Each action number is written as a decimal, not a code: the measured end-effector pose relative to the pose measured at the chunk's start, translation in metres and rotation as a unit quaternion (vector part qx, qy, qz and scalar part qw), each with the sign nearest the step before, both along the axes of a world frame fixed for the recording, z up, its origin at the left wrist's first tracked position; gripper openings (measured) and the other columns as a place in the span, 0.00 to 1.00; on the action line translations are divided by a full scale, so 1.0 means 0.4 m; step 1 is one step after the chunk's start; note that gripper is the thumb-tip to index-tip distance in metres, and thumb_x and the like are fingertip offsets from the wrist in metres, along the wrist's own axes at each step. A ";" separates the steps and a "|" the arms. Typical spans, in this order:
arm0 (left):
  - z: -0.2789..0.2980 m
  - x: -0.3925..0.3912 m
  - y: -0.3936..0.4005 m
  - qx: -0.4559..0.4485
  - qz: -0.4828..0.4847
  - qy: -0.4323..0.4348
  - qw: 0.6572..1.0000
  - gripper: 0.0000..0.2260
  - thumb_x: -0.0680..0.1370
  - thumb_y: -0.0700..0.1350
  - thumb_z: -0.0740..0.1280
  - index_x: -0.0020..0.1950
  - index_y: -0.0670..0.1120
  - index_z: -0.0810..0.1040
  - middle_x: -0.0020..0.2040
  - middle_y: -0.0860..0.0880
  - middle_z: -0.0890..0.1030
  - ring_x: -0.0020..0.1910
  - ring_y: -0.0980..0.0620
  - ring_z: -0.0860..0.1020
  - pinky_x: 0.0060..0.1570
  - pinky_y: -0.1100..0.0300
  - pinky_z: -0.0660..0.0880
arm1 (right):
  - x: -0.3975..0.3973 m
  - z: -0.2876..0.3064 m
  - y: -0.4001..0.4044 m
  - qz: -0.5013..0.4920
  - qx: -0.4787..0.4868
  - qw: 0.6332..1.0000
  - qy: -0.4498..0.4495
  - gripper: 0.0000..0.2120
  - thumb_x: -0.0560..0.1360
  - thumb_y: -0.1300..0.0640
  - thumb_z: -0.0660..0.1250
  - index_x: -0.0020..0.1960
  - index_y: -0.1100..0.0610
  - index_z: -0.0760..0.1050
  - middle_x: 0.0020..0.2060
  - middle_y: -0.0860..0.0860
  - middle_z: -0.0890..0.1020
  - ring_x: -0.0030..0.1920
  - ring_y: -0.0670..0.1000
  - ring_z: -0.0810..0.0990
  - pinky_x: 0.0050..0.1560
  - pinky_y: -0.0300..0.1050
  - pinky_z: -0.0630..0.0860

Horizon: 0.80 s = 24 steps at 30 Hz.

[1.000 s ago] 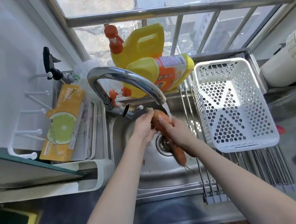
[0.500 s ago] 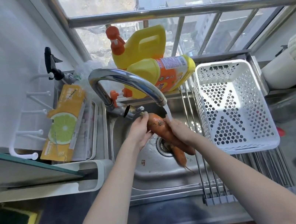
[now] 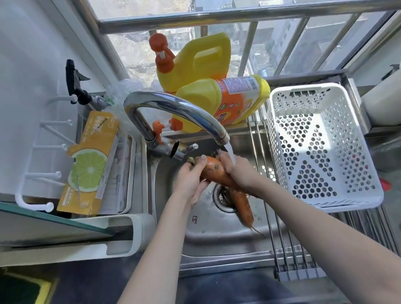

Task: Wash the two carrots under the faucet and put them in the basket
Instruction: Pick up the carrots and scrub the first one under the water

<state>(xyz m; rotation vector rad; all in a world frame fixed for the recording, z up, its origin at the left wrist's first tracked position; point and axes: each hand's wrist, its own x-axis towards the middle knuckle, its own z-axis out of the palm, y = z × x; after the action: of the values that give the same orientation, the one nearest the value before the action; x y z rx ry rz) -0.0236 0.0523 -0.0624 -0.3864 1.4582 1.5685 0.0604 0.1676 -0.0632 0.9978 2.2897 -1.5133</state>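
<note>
Bright daylight pours through the window (image 3: 223, 3) at the top of the frame — the white basket (image 3: 283, 117) at right gleams, and the faucet (image 3: 173, 106) carries glare. The lower left sits in deep shadow. Straight lines bow near the edges — wide-angle distortion — and detail is slightly soft throughout.

Two yellow detergent bottles (image 3: 212, 81) stood beyond the hands, by the window. A lemon-printed box (image 3: 91, 164) lay left of them, and a yellow sponge (image 3: 37, 299) sat nearer, far left.
</note>
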 end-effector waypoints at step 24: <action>0.020 0.027 -0.003 0.015 0.070 -0.004 0.997 0.14 0.81 0.42 0.64 0.64 0.37 0.70 0.56 0.40 0.77 0.57 0.44 0.77 0.57 0.49 0.76 | 0.019 0.036 0.020 0.120 -0.031 0.992 -0.008 0.16 0.75 0.41 0.66 0.58 0.46 0.68 0.43 0.43 0.75 0.46 0.47 0.76 0.47 0.43 0.73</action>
<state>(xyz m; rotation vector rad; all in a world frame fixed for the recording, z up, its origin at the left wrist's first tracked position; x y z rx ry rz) -0.0128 0.0513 -0.0542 -0.4853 1.4266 1.6954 0.0678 0.1755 -0.0486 0.6864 2.2427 -1.4591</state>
